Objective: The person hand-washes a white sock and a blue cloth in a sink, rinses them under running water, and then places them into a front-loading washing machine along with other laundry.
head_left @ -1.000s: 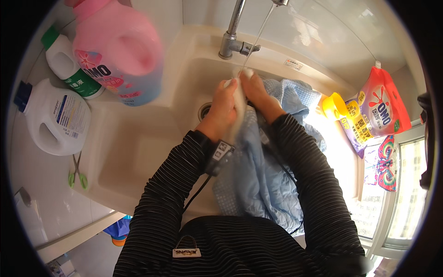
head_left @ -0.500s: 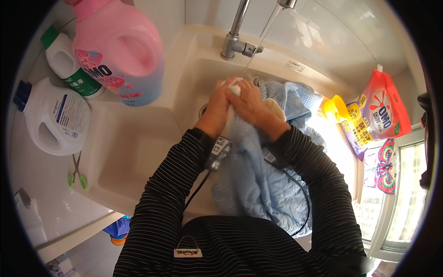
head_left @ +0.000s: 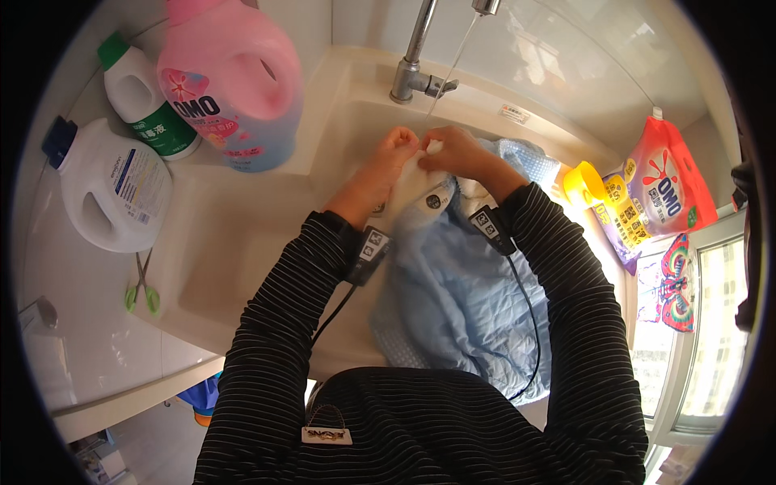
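A light blue quilted cloth item [head_left: 465, 279], with a white edge [head_left: 414, 184] and a round dark mark near it, hangs from my hands over the front of the sink. My left hand [head_left: 390, 166] pinches the white edge with its fingers closed. Close beside it, my right hand [head_left: 459, 153] grips the same white edge, a bit of which pokes up between the fingers. A thin water stream [head_left: 457, 58] runs from the faucet spout [head_left: 485, 6] down just behind my hands. Whether the cloth is a garment, I cannot tell.
On the left stand a pink detergent bottle [head_left: 234, 89], a white bottle with a green label [head_left: 145, 89] and a white jug [head_left: 113, 186]. Green-handled scissors [head_left: 142, 291] lie by the beige sink [head_left: 234, 242]. A detergent pouch [head_left: 663, 182] and yellow cup [head_left: 584, 186] sit right.
My hands were pressed together over the bunched white cloth; now they have drawn slightly apart, holding the edge between them. The round dark mark has come into sight.
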`<state>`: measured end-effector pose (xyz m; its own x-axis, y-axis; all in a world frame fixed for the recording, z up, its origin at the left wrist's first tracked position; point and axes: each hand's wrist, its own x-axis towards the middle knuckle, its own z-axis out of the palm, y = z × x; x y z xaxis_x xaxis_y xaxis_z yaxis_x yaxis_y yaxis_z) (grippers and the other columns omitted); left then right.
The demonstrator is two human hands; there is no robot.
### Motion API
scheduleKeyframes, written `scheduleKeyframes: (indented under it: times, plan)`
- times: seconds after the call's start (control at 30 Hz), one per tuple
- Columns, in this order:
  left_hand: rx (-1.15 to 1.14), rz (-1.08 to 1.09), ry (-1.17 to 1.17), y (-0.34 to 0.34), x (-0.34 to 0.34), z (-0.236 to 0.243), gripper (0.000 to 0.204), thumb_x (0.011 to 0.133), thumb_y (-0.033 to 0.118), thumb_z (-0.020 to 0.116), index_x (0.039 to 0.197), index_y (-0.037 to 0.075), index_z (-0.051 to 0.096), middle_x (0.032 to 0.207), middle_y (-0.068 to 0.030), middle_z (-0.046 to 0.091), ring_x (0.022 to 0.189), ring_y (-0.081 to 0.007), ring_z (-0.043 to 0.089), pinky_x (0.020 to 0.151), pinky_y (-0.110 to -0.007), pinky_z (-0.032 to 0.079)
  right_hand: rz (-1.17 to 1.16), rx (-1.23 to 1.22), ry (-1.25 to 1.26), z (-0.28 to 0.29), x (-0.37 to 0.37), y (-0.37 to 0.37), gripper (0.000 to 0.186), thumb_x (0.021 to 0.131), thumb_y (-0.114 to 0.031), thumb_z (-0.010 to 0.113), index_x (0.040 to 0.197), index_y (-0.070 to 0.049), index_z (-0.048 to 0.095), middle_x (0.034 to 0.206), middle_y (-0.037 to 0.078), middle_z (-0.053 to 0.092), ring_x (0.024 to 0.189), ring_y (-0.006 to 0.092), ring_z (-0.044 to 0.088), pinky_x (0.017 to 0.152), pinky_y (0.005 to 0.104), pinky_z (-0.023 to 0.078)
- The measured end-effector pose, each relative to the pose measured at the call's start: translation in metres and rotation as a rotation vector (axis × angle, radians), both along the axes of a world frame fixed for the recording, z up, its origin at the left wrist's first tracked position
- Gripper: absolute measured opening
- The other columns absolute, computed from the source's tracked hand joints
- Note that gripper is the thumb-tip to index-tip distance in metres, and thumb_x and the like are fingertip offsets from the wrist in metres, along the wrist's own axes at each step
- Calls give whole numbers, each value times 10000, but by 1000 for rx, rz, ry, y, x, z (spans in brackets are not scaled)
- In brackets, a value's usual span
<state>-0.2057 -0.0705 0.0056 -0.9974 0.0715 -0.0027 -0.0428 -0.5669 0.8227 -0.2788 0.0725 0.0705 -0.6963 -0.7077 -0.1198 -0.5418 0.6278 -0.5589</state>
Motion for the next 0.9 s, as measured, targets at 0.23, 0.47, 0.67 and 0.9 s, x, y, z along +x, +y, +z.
scheduleKeyframes:
  times: [0.23, 0.47, 0.67, 0.9]
  plan:
    - [-681, -535, -230, -11, 29, 5, 254, 833, 280, 598, 955, 62, 546, 946, -65, 570, 862, -148, 556, 735, -277, 456, -281, -150, 469, 49, -19, 41, 190, 717, -219, 638, 841, -75, 639, 739, 172, 635, 710, 333, 617, 676, 369, 497]
    - [114, -289, -166, 15, 39, -2, 297, 842, 314, 583, 1009, 83, 502, 1158, -125, 468, 1025, -258, 522, 808, -414, 447, -412, -240, 671, 74, -30, 79, 161, 772, -252, 623, 862, -126, 579, 747, 143, 633, 738, 334, 610, 689, 367, 483]
    - [13, -477, -375, 46, 50, 5, 545, 872, 463, 477, 1216, 41, 458, 1283, -139, 429, 1113, -257, 479, 920, -445, 387, -452, -445, 912, 114, -46, 77, 156, 775, -275, 626, 867, -156, 583, 785, 128, 640, 778, 329, 612, 709, 368, 477]
    - [249, -645, -373, 62, 66, 22, 646, 844, 567, 446, 1189, 25, 507, 1162, -111, 555, 1041, -224, 537, 928, -384, 394, -662, -504, 887, 127, -36, 109, 202, 768, -275, 643, 902, -135, 585, 797, 111, 637, 778, 279, 616, 719, 346, 476]
